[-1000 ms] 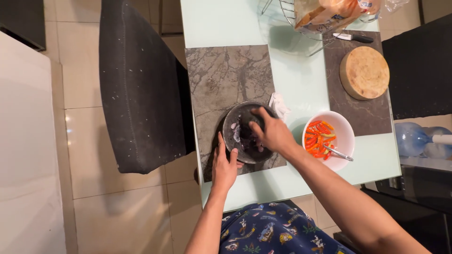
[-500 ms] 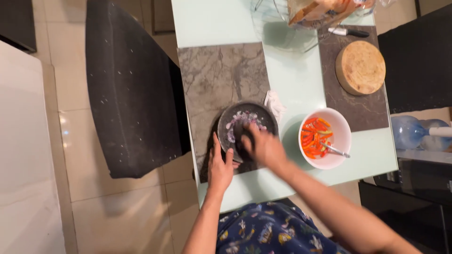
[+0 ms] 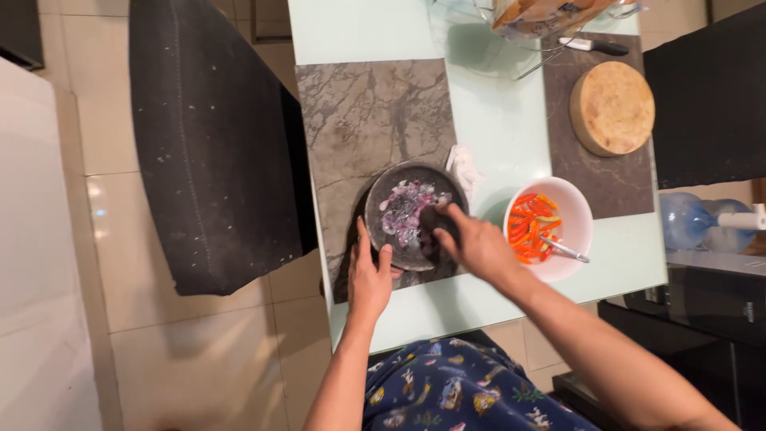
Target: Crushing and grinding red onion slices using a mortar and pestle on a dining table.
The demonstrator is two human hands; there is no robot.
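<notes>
A dark stone mortar (image 3: 383, 199) sits on a grey marble placemat (image 3: 371, 120) at the near edge of the pale green table (image 3: 503, 136). Crushed purple onion pieces (image 3: 403, 207) lie inside it. My left hand (image 3: 369, 275) presses flat against the mortar's near rim, steadying it. My right hand (image 3: 477, 243) grips a dark stone pestle (image 3: 435, 217) whose end rests in the right side of the mortar. A white bowl (image 3: 570, 219) of red and orange chillies with a metal spoon stands just right of my right hand.
A crumpled white tissue (image 3: 463, 166) lies beside the mortar. A round wooden board (image 3: 613, 108) and a knife (image 3: 594, 46) rest on a second dark placemat. A wire basket with bagged bread stands at the far edge. A black chair (image 3: 215, 144) is at left; water bottles are at right.
My right hand has swept the pestle from the mortar's middle to the near side and then to its right side, uncovering the onion. My left hand has stayed on the rim.
</notes>
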